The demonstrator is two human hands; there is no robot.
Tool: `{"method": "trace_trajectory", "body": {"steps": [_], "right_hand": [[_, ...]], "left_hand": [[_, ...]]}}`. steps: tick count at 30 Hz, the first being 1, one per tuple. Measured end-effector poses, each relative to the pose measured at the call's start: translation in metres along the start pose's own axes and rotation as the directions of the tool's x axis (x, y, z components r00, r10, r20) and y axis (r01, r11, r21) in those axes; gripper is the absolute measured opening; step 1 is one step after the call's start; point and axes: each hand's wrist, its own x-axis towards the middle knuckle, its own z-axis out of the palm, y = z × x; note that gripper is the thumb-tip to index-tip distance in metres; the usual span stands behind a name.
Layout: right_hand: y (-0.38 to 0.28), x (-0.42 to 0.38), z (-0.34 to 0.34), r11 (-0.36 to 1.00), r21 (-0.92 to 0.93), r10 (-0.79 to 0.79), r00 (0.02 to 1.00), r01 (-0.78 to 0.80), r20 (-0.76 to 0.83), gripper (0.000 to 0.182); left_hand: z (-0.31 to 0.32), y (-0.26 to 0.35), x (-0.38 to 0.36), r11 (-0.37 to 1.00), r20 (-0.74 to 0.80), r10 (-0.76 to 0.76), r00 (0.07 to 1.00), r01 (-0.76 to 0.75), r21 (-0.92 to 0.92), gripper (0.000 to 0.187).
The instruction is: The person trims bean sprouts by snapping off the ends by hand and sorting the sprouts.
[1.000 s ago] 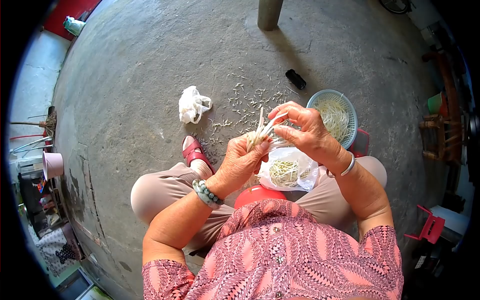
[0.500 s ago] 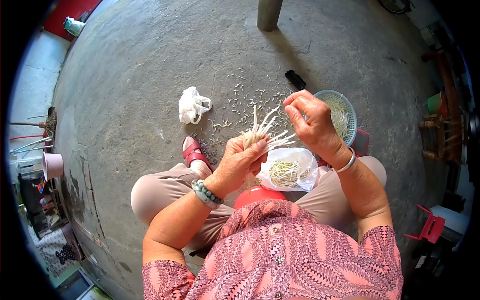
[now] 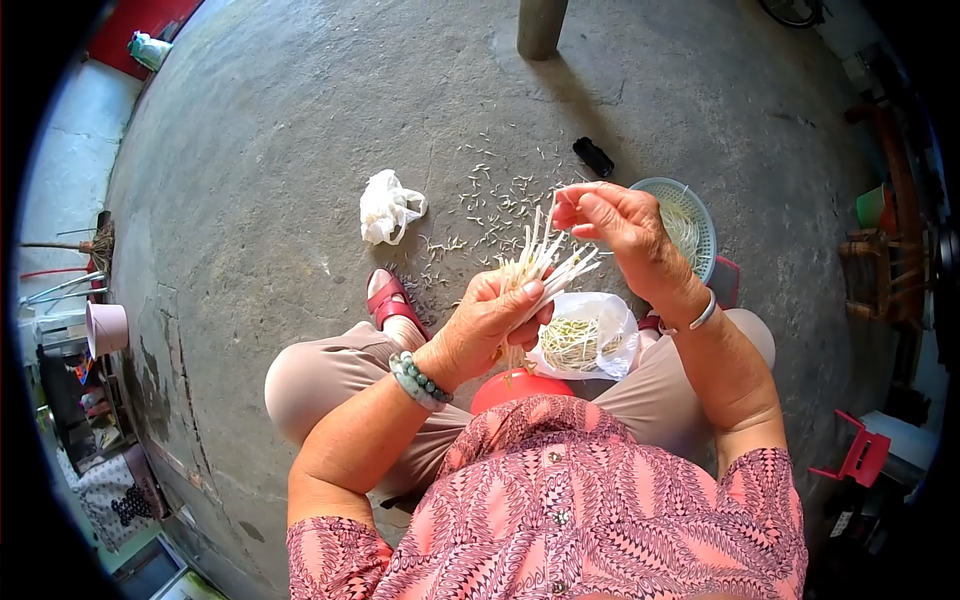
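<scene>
My left hand [image 3: 488, 322] is closed around a bunch of long white bean sprouts [image 3: 545, 262], their ends fanning out toward the upper right. Just above the bunch, my right hand [image 3: 622, 222] has thumb and fingertips pinched together where one thin sprout sticks up. Below the hands sits a white plastic bag [image 3: 622, 335] holding more sprouts with greenish-yellow heads. To the right, partly behind my right arm, a pale blue-green colander [image 3: 706, 240] contains thin white sprouts.
Small broken-off bits [image 3: 500, 200] lie scattered over the concrete floor [image 3: 300, 180]. A crumpled white bag [image 3: 385, 208] and a black object [image 3: 593, 157] are on the floor beyond. Something red and rounded [image 3: 515, 388] shows between my legs. A post [image 3: 541, 30] stands ahead.
My right hand has come left and its fingertips now meet an upright sprout at the bunch. The left hand has shifted slightly to the right with the sprouts.
</scene>
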Motion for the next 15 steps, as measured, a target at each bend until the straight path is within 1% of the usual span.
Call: {"method": "trace_trajectory", "body": {"steps": [2,3,6,7,10,13,15], "right_hand": [[-0.002,0.000,-0.004,0.992,0.063,0.112,0.992,-0.109,-0.051,0.028],[0.002,0.002,-0.007,0.996,0.028,0.088,0.996,-0.088,-0.032,0.023],[0.009,0.003,-0.008,0.998,-0.068,0.001,1.000,-0.001,-0.005,0.019],[0.008,0.002,-0.005,1.000,-0.009,-0.030,0.999,0.030,-0.031,0.016],[-0.002,0.001,-0.004,1.000,0.000,0.018,0.999,-0.018,0.029,0.014],[-0.006,0.001,-0.006,0.997,-0.063,0.062,0.990,-0.054,0.124,0.013],[-0.004,0.001,-0.007,0.993,-0.115,0.036,0.993,-0.022,0.115,0.009]], "left_hand": [[-0.002,-0.001,0.000,1.000,-0.002,0.002,1.000,-0.001,0.015,0.026],[-0.003,-0.002,0.000,1.000,-0.003,0.001,1.000,-0.001,0.022,0.027],[-0.005,-0.005,0.000,1.000,0.001,-0.013,1.000,0.013,0.014,0.029],[-0.005,-0.005,0.000,1.000,0.003,-0.017,1.000,0.017,0.019,0.030],[-0.003,-0.004,-0.001,0.999,0.001,-0.031,1.000,0.031,0.034,0.031],[-0.002,-0.005,-0.001,0.998,-0.003,-0.047,0.999,0.047,0.049,0.031],[-0.004,-0.006,0.000,0.997,0.009,-0.057,0.998,0.056,0.053,0.031]]}}
